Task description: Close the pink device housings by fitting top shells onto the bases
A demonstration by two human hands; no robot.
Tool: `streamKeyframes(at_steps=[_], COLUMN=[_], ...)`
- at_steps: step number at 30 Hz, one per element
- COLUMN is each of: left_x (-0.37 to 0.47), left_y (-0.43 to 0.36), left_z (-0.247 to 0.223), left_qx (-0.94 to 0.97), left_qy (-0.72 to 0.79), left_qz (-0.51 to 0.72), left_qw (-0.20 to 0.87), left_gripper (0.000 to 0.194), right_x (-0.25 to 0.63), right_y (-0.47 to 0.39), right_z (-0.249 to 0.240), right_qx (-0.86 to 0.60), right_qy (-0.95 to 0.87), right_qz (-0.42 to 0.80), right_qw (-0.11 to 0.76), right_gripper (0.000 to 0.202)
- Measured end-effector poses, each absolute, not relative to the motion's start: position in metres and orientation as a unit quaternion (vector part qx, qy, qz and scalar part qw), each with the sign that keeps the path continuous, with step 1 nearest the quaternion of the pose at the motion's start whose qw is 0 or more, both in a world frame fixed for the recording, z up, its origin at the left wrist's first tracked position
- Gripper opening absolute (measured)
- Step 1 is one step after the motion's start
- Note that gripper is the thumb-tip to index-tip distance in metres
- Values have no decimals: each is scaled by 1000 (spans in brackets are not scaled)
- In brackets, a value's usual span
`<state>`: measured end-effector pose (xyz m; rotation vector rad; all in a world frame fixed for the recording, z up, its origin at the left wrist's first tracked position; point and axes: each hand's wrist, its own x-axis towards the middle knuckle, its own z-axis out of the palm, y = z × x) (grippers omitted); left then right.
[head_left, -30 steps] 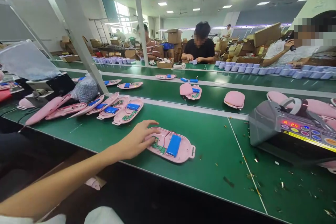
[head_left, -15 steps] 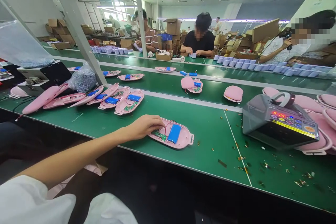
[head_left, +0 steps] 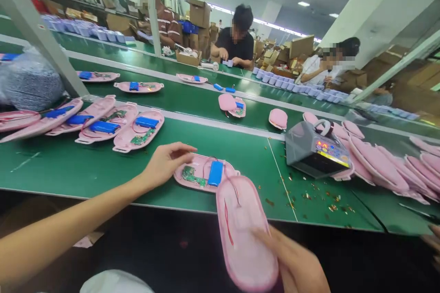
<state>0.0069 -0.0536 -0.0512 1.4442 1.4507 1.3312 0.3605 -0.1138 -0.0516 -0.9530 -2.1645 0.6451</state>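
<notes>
A pink oval shell (head_left: pixel 202 165) lies open side up on the green table, with a blue battery (head_left: pixel 215 173), a green circuit board (head_left: pixel 192 176) and thin wires in it. At its left end is my left hand (head_left: pixel 168 162), fingers apart, thumb over the rim. My right hand (head_left: pixel 295 256), partly blurred, holds a second pink oval piece (head_left: pixel 245 229) by its right side. This piece is tilted above the table's front edge, inner face showing, with red wires on it. Its upper end overlaps the shell's right end.
Several pink shells with batteries (head_left: pixel 139 130) lie at left. A grey machine with a lit display (head_left: pixel 314 149) stands at right, beside piled pink pieces (head_left: pixel 378 160) and golden scraps (head_left: pixel 333 206). Co-workers sit across the table. Another person's hand (head_left: pixel 433 240) shows at the right edge.
My right hand has come into view with the second pink piece. My left hand has drawn back from inside the shell to its left end. The view has turned to the right.
</notes>
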Motion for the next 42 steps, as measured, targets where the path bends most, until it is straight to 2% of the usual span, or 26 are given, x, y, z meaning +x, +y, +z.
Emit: streamKeyframes(at_steps=[4, 7, 10, 13, 15, 17, 21, 26, 31, 36, 40, 42], left_x=[6, 4, 2, 4, 7, 10, 10, 10, 8, 10, 11, 9], left_y=[-56, -60, -69, -75, -73, -68, -58, -62, -61, -58, -56, -55], left_z=[-55, -55, -50, -44, -42, -43, -48, -53, -55, -53, -55, -55], left_qx=[490, 532, 645, 708, 694, 669, 604, 532, 478, 504, 493, 497], left_qy=[520, 485, 467, 454, 468, 470, 433, 424, 392, 411, 431, 450], left_qz=[561, 577, 567, 541, 544, 575, 654, 663, 619, 587, 575, 559], left_qw=[418, 385, 211, -2, -61, -34, 144, 313, 485, 482, 491, 488], left_gripper=[24, 20, 17, 16, 17, 20, 11, 5, 29, 24, 33, 31], right_x=[310, 282, 270, 260, 249, 238, 231, 240, 239, 203, 168, 160], right_y=[-36, 3, 17, 10, 0, -6, -1, 13, 20, 20, 20, 17], right_z=[-39, -36, -29, -10, 4, 12, 11, 8, 22, 25, 14, 11], right_qx=[-303, -354, -368, -311, -273, -268, -319, -335, -333, -359, -368, -368], right_qy=[-859, -844, -861, -903, -919, -914, -871, -862, -884, -900, -902, -893], right_qz=[309, 312, 246, 144, 108, 112, 188, 269, 245, 154, 175, 214], right_qw=[274, 254, 250, 260, 264, 283, 322, 269, 216, 192, 145, 149], right_gripper=[37, 31, 22, 32, 37, 35, 31, 34, 35, 41, 19, 14])
